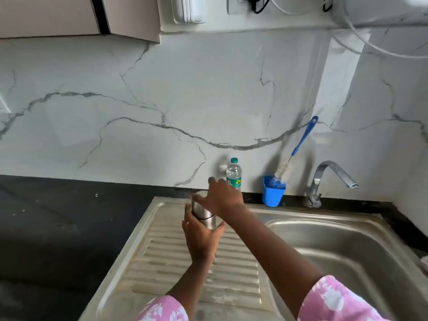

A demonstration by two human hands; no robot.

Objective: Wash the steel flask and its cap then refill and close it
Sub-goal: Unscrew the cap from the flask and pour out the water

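Observation:
The steel flask [204, 214] stands upright on the ribbed drainboard [176, 269] of the sink. My left hand [201, 235] grips its body from the near side, fingers and thumb wrapped round it. My right hand [222, 197] lies over the flask's top, fingers spread toward the left; it hides the cap, and I cannot tell whether it grips the cap.
A clear plastic water bottle with a green cap [234, 173] stands behind the flask by the wall. A blue cup [273, 192] holds a bottle brush [301, 140]. The tap [328, 179] rises over the sink basin [347, 249]. Black counter [58, 228] lies to the left.

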